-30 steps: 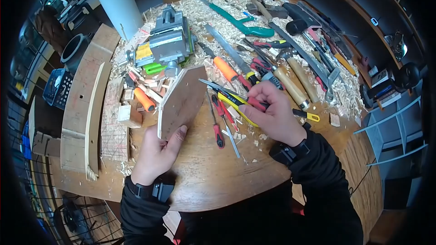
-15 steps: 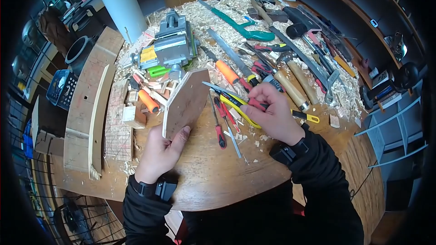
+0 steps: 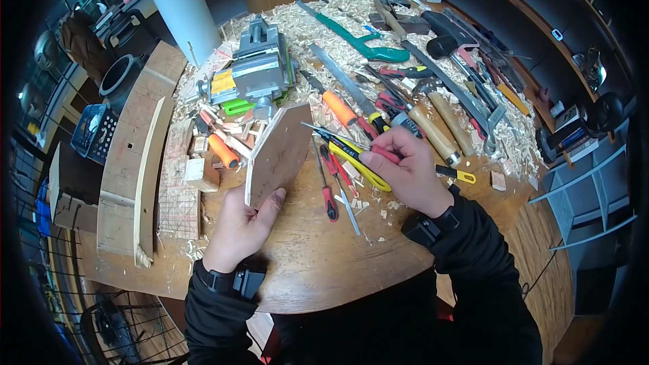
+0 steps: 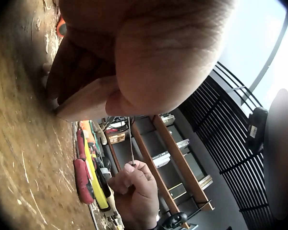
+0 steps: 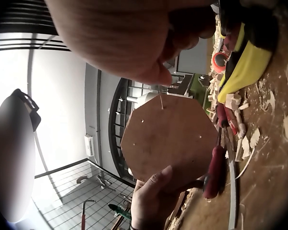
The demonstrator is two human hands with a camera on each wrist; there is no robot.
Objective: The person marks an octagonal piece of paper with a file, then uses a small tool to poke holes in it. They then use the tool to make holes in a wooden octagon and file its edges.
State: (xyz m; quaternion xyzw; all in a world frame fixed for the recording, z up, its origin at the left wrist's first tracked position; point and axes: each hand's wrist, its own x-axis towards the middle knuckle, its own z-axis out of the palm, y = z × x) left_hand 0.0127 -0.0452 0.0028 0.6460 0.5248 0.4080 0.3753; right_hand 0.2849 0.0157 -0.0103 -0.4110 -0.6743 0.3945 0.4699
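Observation:
A many-sided flat wooden board [image 3: 280,152] with small holes stands tilted upright in my left hand [image 3: 238,228], which grips its lower edge with the thumb on the face. My right hand [image 3: 409,170] pinches a slim tool by its red handle [image 3: 385,154]. Its thin metal shaft [image 4: 131,143] points toward the board. In the right wrist view the shaft's end [image 5: 162,102] overlaps the upper part of the board [image 5: 168,139]; whether it touches cannot be told. The right fingers [image 4: 133,173] are curled round the handle in the left wrist view.
Red-handled tools [image 3: 329,203] and a yellow-and-black tool [image 3: 358,165] lie below and between the hands. A grey vise [image 3: 257,67] stands behind the board among wood shavings. Wood blocks [image 3: 201,174], long planks [image 3: 128,142], saws and chisels surround the work area.
The head view has shifted slightly, moving the bench and left hand a little to the right in the picture. Both hands keep nearly the same hold; the right fingers have shifted slightly.

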